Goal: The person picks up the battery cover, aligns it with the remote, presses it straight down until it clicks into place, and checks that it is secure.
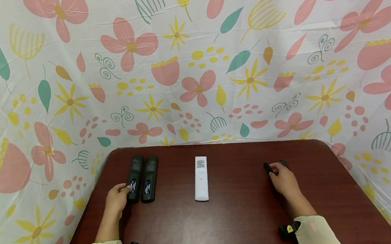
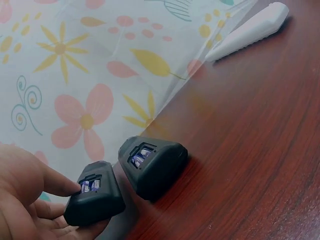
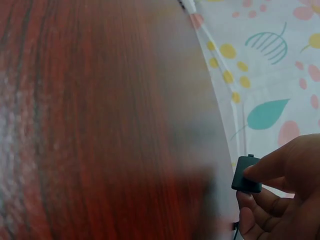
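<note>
Two black remote controls lie side by side at the table's left, battery compartments uncovered and batteries showing inside. My left hand (image 1: 117, 197) grips the left remote control (image 1: 135, 174) by its near end. In the left wrist view the thumb lies by the batteries (image 2: 90, 186) and the other fingers reach beneath the casing. Just right of it is the second black remote control (image 1: 149, 179), untouched. At the right, my right hand (image 1: 283, 180) pinches a small black battery cover (image 3: 246, 174) with a tab on one edge. A dark object (image 1: 283, 163) shows just beyond that hand, partly hidden.
A white remote control (image 1: 201, 179) lies near the middle of the dark red-brown table (image 1: 237, 209), its back facing up. Behind the table and along its sides hangs a flower-patterned cloth (image 1: 193, 81).
</note>
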Tool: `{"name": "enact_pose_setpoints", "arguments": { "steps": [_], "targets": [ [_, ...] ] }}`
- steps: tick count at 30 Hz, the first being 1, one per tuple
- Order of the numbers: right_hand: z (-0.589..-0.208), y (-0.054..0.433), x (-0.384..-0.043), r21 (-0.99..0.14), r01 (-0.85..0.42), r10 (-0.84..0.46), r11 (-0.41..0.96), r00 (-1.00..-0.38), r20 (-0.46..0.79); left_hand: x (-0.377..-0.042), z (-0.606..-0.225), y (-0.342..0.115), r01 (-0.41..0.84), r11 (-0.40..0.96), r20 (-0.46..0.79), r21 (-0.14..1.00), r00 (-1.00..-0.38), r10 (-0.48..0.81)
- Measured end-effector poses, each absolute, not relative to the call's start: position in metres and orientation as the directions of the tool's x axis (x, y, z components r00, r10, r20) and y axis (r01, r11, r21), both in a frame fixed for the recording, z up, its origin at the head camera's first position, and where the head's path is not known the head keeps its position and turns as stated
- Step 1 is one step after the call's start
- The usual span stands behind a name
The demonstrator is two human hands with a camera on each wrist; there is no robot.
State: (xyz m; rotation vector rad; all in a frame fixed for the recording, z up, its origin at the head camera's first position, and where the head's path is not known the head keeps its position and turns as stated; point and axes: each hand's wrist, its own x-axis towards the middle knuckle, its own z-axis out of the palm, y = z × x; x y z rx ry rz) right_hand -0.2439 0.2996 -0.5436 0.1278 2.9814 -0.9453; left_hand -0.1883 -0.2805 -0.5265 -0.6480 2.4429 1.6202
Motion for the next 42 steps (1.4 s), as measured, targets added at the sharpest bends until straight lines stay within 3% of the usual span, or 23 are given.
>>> {"name": "enact_pose_setpoints", "arguments": {
  "steps": [42],
  "targets": [
    [-0.539, 0.275, -0.234, -0.659, 0.033, 0.114, 0.751, -0.990, 0.081, -0.190, -0.513, -0.247, -0.293, 0.105, -0.262, 0.950, -0.936, -0.236]
  ]
}}
